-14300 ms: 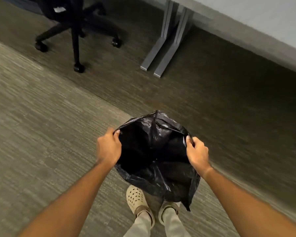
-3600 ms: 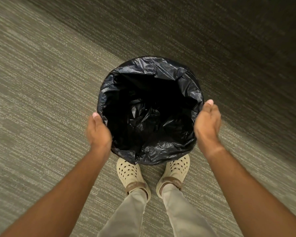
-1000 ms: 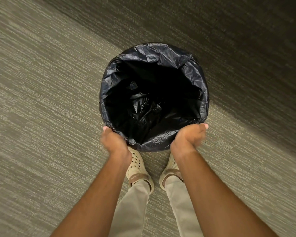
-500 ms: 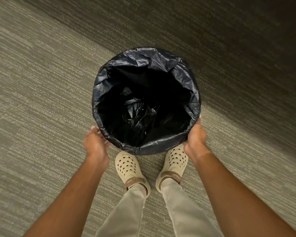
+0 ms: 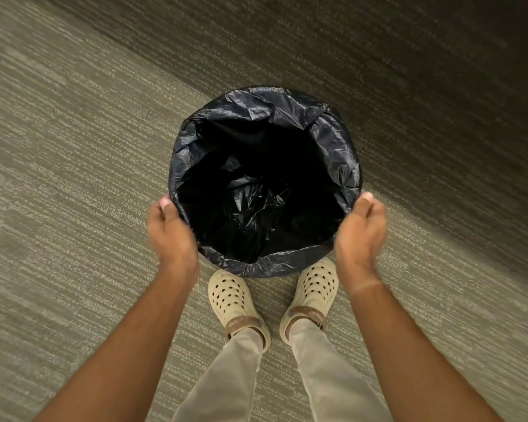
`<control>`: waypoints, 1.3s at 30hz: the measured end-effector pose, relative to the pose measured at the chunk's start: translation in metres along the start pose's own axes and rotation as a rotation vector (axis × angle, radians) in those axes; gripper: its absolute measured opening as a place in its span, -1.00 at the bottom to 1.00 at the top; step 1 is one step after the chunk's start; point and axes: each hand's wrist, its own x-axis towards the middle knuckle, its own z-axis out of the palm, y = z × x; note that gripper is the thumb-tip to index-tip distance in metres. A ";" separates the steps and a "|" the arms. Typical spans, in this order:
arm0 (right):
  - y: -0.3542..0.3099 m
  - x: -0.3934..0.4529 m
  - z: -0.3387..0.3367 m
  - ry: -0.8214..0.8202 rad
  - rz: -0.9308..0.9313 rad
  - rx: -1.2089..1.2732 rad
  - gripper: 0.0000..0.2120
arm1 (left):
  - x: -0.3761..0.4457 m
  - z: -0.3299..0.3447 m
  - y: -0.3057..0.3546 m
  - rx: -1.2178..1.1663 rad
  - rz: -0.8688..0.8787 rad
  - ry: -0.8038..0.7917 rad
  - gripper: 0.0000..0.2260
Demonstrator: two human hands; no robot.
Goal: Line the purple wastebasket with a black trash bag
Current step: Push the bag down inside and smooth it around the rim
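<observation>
The black trash bag (image 5: 333,141) sits inside the wastebasket, with its mouth folded out over the round rim. The bag hides the basket's purple wall all round. Crumpled plastic lies at the bottom of the dark inside. My left hand (image 5: 171,229) is cupped against the folded bag at the near-left of the rim, thumb up beside the edge, fingers hidden below. My right hand (image 5: 360,233) hangs just off the near-right of the rim, its fingers loosely curled with nothing in them.
The basket stands on grey-green striped carpet (image 5: 58,178), with a darker band of carpet (image 5: 409,71) behind it. My two feet in cream perforated clogs (image 5: 232,300) stand right against the near side of the basket.
Both hands have slid outward and farther up the sides of the rim from the near edge. The left hand, apart from the bag half a second ago, now touches it.
</observation>
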 end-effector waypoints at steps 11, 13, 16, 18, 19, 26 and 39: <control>-0.003 0.012 0.027 0.044 0.070 -0.014 -0.54 | 0.016 0.009 -0.005 0.034 -0.069 -0.004 -0.54; -0.004 0.013 0.027 0.048 0.036 -0.024 -0.49 | 0.018 0.005 -0.007 0.066 -0.033 -0.056 -0.57; -0.001 0.014 0.025 0.036 -0.002 -0.039 -0.44 | 0.019 -0.002 -0.005 0.096 -0.032 -0.119 -0.58; 0.004 0.016 0.020 -0.012 0.006 -0.063 -0.41 | 0.021 -0.009 -0.001 0.114 -0.034 -0.153 -0.62; 0.006 0.017 0.017 -0.027 0.017 -0.093 -0.41 | 0.022 -0.012 0.002 0.141 -0.012 -0.149 -0.69; 0.007 0.005 -0.011 -0.254 0.100 -0.043 -0.82 | 0.021 -0.020 0.031 0.422 0.188 -0.260 -0.67; -0.053 0.012 -0.025 -0.272 0.111 -0.028 -0.61 | 0.014 -0.003 0.109 0.488 0.151 -0.309 -0.59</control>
